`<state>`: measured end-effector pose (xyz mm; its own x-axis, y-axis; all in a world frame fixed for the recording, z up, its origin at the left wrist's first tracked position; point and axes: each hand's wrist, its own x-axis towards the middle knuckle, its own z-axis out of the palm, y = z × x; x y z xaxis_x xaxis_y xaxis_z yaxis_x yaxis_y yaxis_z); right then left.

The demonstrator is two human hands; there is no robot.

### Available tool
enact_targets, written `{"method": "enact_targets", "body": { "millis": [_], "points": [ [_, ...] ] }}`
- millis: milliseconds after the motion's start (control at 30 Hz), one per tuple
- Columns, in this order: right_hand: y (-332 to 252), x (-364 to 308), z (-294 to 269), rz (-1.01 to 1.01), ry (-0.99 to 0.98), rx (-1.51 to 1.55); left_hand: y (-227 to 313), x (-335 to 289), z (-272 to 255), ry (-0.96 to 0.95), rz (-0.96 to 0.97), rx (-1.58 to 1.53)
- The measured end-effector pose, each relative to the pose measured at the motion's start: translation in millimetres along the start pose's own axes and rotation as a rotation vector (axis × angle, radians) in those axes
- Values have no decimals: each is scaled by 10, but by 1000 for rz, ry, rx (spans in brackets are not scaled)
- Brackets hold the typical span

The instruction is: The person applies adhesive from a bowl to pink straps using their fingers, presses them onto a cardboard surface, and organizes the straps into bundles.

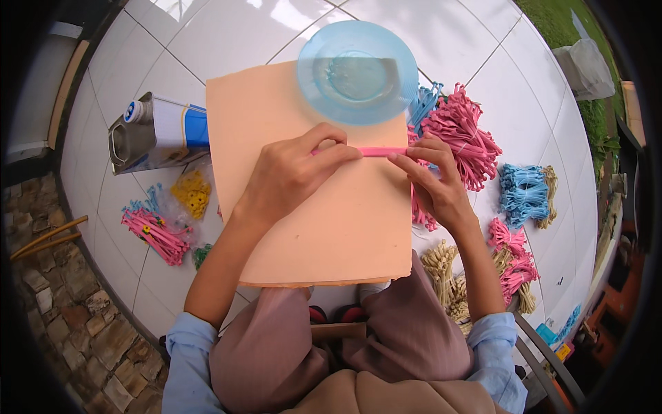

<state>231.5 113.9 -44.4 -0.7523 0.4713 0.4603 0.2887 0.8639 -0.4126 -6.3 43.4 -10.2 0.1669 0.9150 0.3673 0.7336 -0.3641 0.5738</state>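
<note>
A short pink strip (383, 152) is stretched level between my two hands, above the upper part of a peach-coloured board (317, 228). My left hand (293, 165) pinches its left end between thumb and fingers. At the other end, the fingertips of my right hand (436, 176) close on the strip. Just beyond my hands, a translucent blue plate (310, 65) rests over the board's far edge, with a clear, shiny patch in its middle. Beside my right hand lies a large bundle of pink strips (462, 134), partly covering some blue ones (424, 103).
On the white tiles at left stand a metal can (155, 131), a bag of yellow pieces (191, 193) and a pink bundle (157, 231). To the right lie blue (524, 193), pink (514, 259) and beige bundles (445, 276). A metal chair frame (548, 355) is near my right elbow.
</note>
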Motion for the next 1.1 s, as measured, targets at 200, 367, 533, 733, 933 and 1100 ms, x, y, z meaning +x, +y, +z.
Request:
{"method": "enact_targets", "body": {
  "millis": [200,367,533,733,933,1100],
  "points": [
    [-117,156,-113,-37,-131,-170,-3,6,7,12,10,-7],
    [-143,191,-136,-46,-150,-216,-28,-15,-7,-28,21,-9],
    [-117,207,-169,-74,-203,-174,12,4,1,8,-14,2],
    [-97,226,-136,83,-64,1,23,-5,-1,1,-42,-11],
    [-100,676,-371,29,-247,-180,26,-16,-5,14,-28,-24],
    [-74,1059,-509,24,-362,-163,-25,-45,-11,-7,-3,-4]
  ]
}}
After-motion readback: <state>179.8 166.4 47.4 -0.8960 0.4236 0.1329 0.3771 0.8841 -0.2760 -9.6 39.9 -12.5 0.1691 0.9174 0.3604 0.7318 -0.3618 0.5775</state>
